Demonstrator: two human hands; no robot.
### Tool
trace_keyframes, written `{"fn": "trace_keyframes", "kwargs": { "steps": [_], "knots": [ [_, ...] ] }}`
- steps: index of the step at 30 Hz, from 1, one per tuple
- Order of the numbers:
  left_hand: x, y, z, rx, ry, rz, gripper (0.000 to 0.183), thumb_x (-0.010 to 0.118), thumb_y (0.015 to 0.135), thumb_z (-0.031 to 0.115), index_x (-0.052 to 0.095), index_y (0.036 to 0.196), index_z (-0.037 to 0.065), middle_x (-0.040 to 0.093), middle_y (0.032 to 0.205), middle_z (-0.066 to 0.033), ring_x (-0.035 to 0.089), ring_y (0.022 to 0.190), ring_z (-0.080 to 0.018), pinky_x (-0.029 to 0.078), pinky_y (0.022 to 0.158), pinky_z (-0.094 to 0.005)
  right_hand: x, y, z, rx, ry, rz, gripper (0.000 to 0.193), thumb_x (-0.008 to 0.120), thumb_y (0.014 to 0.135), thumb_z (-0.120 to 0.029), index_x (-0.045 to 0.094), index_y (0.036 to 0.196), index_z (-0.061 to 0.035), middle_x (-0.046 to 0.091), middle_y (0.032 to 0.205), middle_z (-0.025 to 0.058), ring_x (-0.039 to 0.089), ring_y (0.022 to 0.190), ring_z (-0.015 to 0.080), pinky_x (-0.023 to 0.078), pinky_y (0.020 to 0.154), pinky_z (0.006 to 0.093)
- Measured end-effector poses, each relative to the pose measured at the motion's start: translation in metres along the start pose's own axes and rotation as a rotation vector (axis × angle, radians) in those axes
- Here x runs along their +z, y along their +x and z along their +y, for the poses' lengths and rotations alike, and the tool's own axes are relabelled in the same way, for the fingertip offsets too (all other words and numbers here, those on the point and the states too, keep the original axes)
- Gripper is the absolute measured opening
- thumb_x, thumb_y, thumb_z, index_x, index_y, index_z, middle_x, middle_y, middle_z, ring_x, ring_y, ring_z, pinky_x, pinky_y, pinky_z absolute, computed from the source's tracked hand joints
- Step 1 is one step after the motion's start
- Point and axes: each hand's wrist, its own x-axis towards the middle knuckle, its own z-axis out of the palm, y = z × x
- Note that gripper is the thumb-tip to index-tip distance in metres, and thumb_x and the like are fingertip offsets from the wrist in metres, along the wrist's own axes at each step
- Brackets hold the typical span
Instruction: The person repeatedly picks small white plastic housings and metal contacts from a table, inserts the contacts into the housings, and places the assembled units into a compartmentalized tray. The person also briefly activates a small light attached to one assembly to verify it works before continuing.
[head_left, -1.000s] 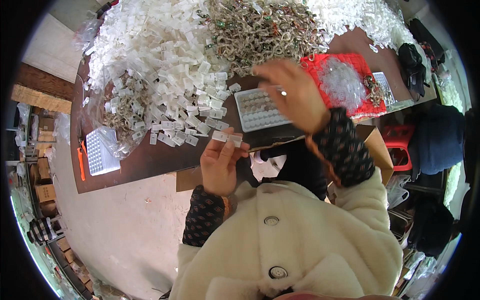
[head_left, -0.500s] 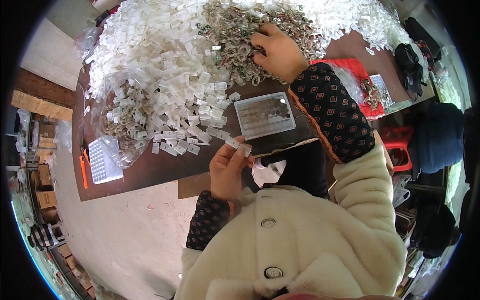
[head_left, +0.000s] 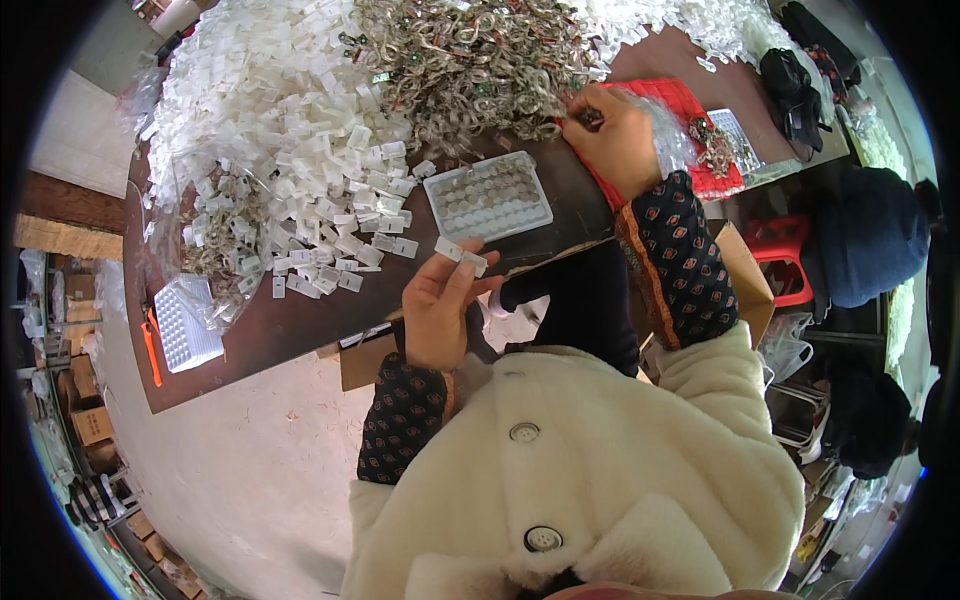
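My left hand [head_left: 438,305] is closed, pinching small white plastic clips [head_left: 458,254] between thumb and fingers at the table's front edge. My right hand [head_left: 615,140] has its fingers curled at the right edge of a heap of looped, greyish clear straps with metal bits [head_left: 470,75]. Whatever lies in those fingers is hidden. Between the hands sits a white tray [head_left: 512,221] with rows of round pockets. Small grey discs fill its far rows, while the near rows look white.
A large heap of white plastic clips [head_left: 270,95] covers the table's left. A plastic bag [head_left: 225,240] holds straps beside a pale blister tray [head_left: 188,325] and an orange-handled tool [head_left: 152,350]. Right of my hand lies red cloth [head_left: 670,98] with metal pieces; a red stool [head_left: 785,265] stands beyond.
My right hand has moved from the middle of the strap heap rightward and nearer, to its edge by the red cloth. My left hand still pinches white clips. The view has shifted slightly.
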Motion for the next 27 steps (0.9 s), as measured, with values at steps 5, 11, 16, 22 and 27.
{"fn": "trace_keyframes", "kwargs": {
  "steps": [5,11,16,22,27],
  "knots": [
    [0.001,-0.001,-0.005,0.01,0.037,-0.028,0.031,0.057,0.1,0.01,0.058,0.125,-0.008,0.062,0.126,-0.0159,0.064,0.114,-0.0279,0.057,0.092,-0.0371,0.003,-0.045,0.006,0.152,-0.135,-0.084,0.019,0.075,0.078,-0.013,0.07,0.094,-0.0048,0.069,0.094,0.0133,0.068,0.076,0.0274,0.055,0.068,0.0363],
    [-0.01,-0.006,-0.01,0.054,0.018,-0.031,0.032,0.054,0.1,0.009,0.056,0.126,-0.008,0.061,0.126,-0.0203,0.063,0.114,-0.0319,0.056,0.093,-0.0415,-0.006,-0.069,0.003,-0.002,-0.295,0.036,0.021,0.078,0.078,-0.021,0.071,0.095,-0.009,0.066,0.115,0.0169,0.061,0.1,0.0387,0.051,0.088,0.044],
    [0.016,-0.026,0.046,0.313,-0.162,-0.473,0.028,0.054,0.098,0.024,0.062,0.107,-0.002,0.065,0.101,-0.0214,0.063,0.087,-0.0335,0.053,0.078,-0.043,-0.018,-0.064,-0.003,-0.008,-0.206,0.034,0.019,0.077,0.079,-0.014,0.071,0.096,-0.0087,0.067,0.112,0.0148,0.061,0.102,0.0367,0.05,0.09,0.0428],
    [0.054,-0.052,0.092,0.61,-0.576,-1.027,0.008,0.065,0.092,0.005,0.065,0.098,-0.001,0.066,0.1,-0.0159,0.068,0.09,-0.0347,0.055,0.078,-0.0459,0.003,-0.051,-0.032,-0.16,0.017,-0.061,0.018,0.073,0.079,-0.002,0.07,0.096,-0.0086,0.065,0.108,0.0098,0.061,0.098,0.0317,0.051,0.086,0.0403],
    [0.05,-0.06,0.109,0.521,-0.526,-0.942,0.004,0.067,0.09,0.001,0.066,0.094,0.003,0.066,0.101,-0.0093,0.072,0.094,-0.0266,0.055,0.083,-0.0394,0.037,-0.025,-0.04,-0.385,-0.106,-0.193,0.021,0.072,0.081,-0.003,0.069,0.101,-0.0074,0.064,0.108,0.0076,0.056,0.107,0.03,0.049,0.091,0.0412]
  ]
}}
